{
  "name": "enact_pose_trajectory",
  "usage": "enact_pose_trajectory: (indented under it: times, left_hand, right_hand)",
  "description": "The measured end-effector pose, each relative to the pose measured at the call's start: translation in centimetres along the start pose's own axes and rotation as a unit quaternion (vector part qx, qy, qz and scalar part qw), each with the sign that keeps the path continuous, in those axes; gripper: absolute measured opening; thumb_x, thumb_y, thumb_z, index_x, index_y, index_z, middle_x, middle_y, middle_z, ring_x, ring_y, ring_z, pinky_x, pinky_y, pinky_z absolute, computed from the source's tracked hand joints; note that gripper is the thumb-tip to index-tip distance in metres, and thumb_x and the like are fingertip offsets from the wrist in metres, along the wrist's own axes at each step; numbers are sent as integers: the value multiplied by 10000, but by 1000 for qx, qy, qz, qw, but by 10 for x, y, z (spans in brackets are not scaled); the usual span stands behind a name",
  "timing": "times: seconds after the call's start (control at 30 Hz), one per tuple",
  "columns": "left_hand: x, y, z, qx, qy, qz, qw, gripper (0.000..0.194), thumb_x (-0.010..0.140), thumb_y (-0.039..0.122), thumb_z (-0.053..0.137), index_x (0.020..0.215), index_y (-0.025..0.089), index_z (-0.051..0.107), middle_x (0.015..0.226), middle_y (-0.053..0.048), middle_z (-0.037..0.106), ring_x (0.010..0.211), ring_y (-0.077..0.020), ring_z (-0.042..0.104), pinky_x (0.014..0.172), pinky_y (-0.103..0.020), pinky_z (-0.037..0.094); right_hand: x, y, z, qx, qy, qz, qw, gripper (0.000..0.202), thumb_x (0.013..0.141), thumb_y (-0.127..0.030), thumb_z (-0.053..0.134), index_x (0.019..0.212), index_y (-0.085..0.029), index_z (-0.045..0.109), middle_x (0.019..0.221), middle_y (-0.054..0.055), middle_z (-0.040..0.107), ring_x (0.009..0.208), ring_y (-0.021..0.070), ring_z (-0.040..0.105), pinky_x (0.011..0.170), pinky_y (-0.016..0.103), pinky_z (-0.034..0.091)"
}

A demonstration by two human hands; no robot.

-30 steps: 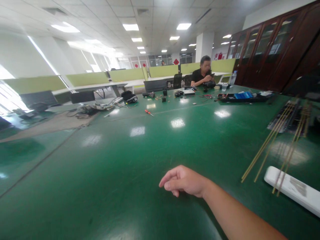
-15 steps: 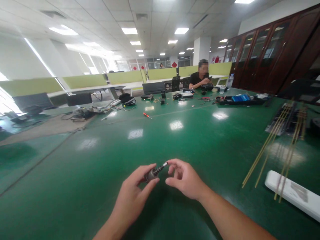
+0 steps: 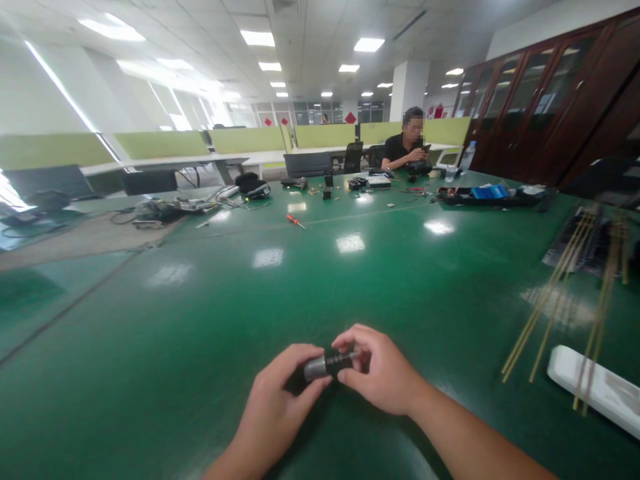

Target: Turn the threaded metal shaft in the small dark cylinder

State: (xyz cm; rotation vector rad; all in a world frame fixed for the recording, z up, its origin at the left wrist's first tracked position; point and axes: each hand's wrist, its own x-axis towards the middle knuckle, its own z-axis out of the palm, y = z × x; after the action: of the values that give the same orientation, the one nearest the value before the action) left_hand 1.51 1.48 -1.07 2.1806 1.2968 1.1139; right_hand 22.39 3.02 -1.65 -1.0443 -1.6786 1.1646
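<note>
A small grey metal cylinder with a dark ribbed shaft (image 3: 316, 368) is held a little above the table, lying nearly level. My left hand (image 3: 280, 393) pinches its grey body between thumb and forefinger. Around the dark end, my right hand (image 3: 377, 367) has its thumb and curled fingers close on both sides. The thin tip of the shaft reaches in towards the right palm, where the fingers partly hide it. Exact finger contact there is blurred.
On the green table (image 3: 215, 313) lies an orange screwdriver (image 3: 295, 221) farther off. Thin yellow rods (image 3: 550, 293) and a white power strip (image 3: 595, 387) are at right. Cables and parts (image 3: 170, 210) stand at far left. A person (image 3: 405, 150) sits across the table.
The cylinder has turned from slanting upward to nearly level and shifted slightly right. My right fingers have gone from touching its tip to curling around the dark shaft.
</note>
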Motion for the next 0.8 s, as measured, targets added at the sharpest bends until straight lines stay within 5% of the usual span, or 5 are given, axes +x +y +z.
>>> enact_pose_trajectory:
  times: [0.63, 0.8]
  left_hand:
    - [-1, 4, 0, 3, -2, 1, 1000, 179, 857, 295, 712, 1029, 254, 684, 983, -17, 708, 894, -178, 680, 814, -261, 544]
    - [-1, 5, 0, -5, -7, 9, 1000, 185, 857, 265, 715, 1037, 268, 676, 993, 1, 708, 903, -161, 679, 819, -238, 534]
  right_hand:
    - [-1, -13, -3, -63, -14, -4, 998, 98, 794, -196, 701, 862, -192, 771, 772, 12, 652, 681, 143, 577, 628, 257, 430]
    - [-1, -14, -3, -44, -7, -2, 999, 203, 752, -165, 720, 950, -189, 754, 837, 20, 696, 724, 157, 616, 663, 260, 466]
